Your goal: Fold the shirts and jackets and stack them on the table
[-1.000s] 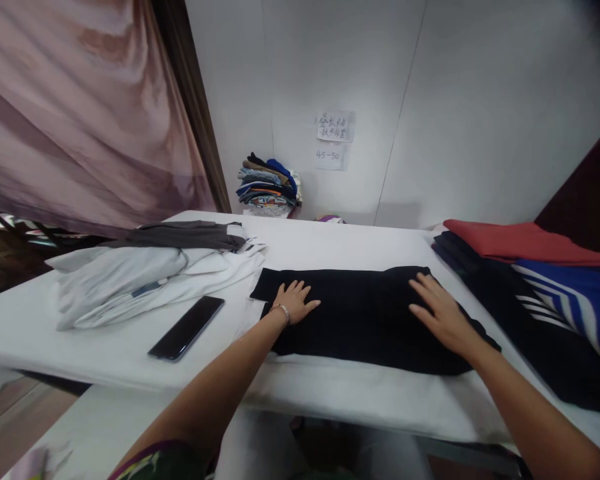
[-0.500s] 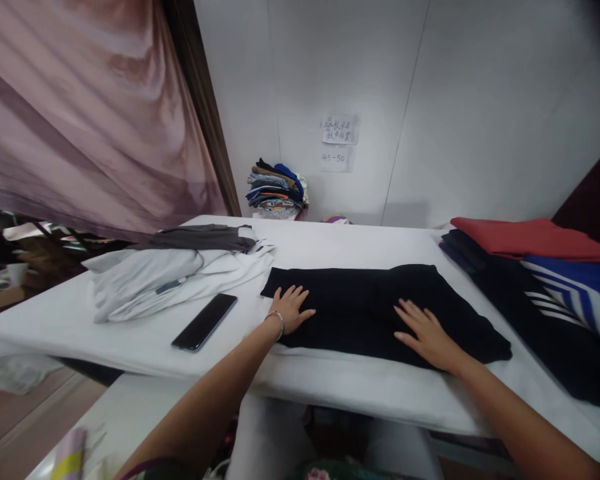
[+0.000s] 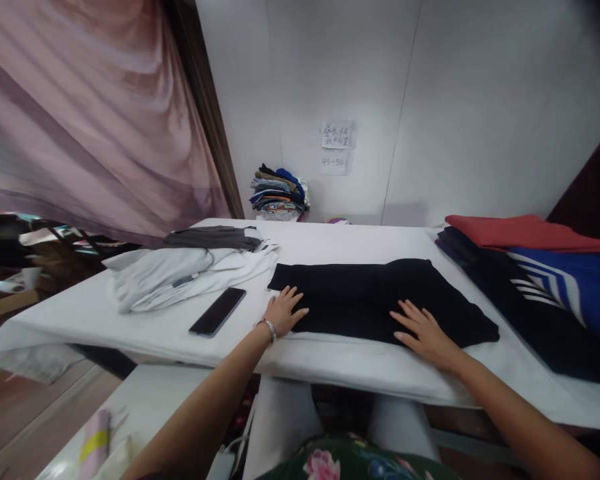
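A black garment [image 3: 350, 293], looking like folded trousers, lies flat across the white-covered table [image 3: 330, 363] in front of me. On its left end rests my left hand [image 3: 283, 312], fingers spread, a bracelet at the wrist. My right hand [image 3: 423, 333] lies flat with fingers apart on the near edge of the garment's wider right part. Neither hand grasps the cloth. To the left of my left hand is a dark phone [image 3: 218, 311].
Grey-white clothes [image 3: 155, 273] and a dark grey garment [image 3: 215, 237] lie at the left. At the right are a red folded garment [image 3: 520, 232], a blue striped one [image 3: 555, 280] and black striped clothing [image 3: 535, 320]. A clothes pile [image 3: 279, 193] stands by the wall.
The view has shifted slightly, showing more of my floral clothing below. Both hands have slid a little towards the garment's near edge; they stay flat and spread.
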Motion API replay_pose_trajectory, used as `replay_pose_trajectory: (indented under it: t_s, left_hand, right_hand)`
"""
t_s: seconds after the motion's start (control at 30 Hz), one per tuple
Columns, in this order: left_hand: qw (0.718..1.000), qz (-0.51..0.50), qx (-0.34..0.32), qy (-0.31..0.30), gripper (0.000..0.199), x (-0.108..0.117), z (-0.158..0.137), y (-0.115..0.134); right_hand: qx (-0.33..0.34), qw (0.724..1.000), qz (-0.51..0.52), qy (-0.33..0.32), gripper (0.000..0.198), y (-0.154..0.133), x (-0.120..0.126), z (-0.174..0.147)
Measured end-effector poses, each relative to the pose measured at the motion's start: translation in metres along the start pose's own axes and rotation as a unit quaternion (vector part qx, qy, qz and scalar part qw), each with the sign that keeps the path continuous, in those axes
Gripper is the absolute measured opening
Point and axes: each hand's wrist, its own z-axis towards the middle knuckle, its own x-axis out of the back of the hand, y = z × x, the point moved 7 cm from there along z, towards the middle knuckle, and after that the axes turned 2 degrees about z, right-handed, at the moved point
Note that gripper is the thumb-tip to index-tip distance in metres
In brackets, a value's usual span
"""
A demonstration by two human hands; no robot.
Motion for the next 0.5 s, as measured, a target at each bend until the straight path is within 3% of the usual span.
replay_pose_trajectory:
  t_s: [0.1,0.17,0.3,0.5]
  left_hand:
    - [0.999,-0.021,0.002,0.048,0.053,0.010,-0.005,-0.004]
    - [0.996,-0.034,0.008,0.082,0.053,0.021,-0.010,-0.009]
    - [0.992,-0.049,0.040,0.110,0.050,0.031,-0.026,-0.024]
    - [0.987,-0.080,0.109,0.085,0.048,0.015,-0.051,-0.035]
  right_hand:
    - [-0.006,0.996,0.010,0.083,0.058,-0.003,0.017,-0.003]
    - [0.004,0.994,0.024,0.103,0.057,-0.008,0.023,-0.007]
    - [0.008,0.993,0.046,0.107,0.056,-0.018,0.019,-0.015]
    - [0.043,0.994,0.032,0.093,0.056,-0.042,0.015,-0.010]
